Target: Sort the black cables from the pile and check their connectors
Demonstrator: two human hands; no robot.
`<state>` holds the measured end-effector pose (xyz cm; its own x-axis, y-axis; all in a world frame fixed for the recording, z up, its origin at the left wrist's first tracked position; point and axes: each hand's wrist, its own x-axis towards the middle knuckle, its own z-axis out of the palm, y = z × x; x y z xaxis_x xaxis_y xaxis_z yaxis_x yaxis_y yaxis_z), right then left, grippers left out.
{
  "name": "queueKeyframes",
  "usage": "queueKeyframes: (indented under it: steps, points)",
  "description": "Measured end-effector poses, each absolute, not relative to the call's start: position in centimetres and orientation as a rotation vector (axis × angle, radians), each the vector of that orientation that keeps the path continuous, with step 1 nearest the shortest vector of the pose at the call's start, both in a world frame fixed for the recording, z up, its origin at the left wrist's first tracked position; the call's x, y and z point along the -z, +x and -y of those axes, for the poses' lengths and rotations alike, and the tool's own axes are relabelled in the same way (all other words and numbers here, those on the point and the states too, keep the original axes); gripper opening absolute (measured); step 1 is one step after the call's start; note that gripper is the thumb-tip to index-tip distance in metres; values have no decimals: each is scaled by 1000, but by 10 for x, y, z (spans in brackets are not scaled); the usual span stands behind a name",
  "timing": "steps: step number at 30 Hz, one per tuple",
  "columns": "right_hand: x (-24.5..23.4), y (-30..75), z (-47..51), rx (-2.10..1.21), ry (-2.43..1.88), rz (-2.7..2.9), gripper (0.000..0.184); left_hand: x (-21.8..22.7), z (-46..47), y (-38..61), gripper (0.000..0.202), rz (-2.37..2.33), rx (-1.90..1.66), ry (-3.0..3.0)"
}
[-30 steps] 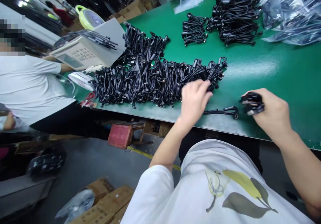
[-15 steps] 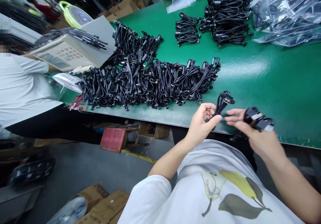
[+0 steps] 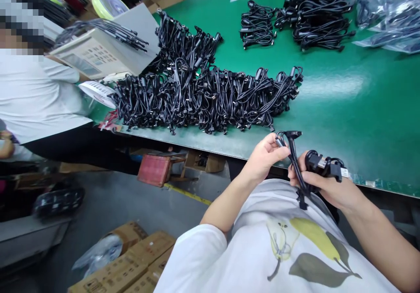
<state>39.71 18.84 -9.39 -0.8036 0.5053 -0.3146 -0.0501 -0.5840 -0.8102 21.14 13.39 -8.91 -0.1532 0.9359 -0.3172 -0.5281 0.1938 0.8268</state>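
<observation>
Over the near edge of the green table [image 3: 331,109], my left hand [image 3: 264,157] pinches one end of a folded black cable [image 3: 294,158]. The cable's lower part lies against the fingers of my right hand [image 3: 328,188], which is closed around more coiled black cables [image 3: 323,165] with plugs sticking out. A small white label shows on that held bunch. How many cables my right hand holds is hidden. Just beyond my left hand stretches a long row of coiled black cables [image 3: 210,100] along the table edge.
Further black cable bundles [image 3: 320,17] are stacked at the back, beside clear plastic bags [image 3: 390,17] of cables. On the left stand a beige machine [image 3: 95,54], a green fan [image 3: 106,1] and a person in white [image 3: 36,91]. A red stool [image 3: 153,170] and cardboard boxes [image 3: 131,262] are below.
My right hand has come in toward the left one, and the cable from my left hand now lies against the right hand's bunch. The view has shifted slightly.
</observation>
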Motion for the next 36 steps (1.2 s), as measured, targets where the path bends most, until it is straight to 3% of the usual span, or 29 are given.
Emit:
queueKeyframes:
  steps: [6,11,14,23,36]
  points:
    - [104,397,-190,-2360,-867,1187,43,90,-132,211,51,-994,-1302,472]
    - [105,403,-192,-2275,-927,1350,35,94,-133,212,50,-954,-1331,471]
    - [96,398,-188,-2346,-942,1207,29,95,-133,215,48,-923,-1395,420]
    - [86,388,-183,-2619,-934,681,42,101,-125,221,51,-921,-1365,299]
    - [83,388,-181,-2559,-1014,630,42,89,-120,218,44,-966,-1382,351]
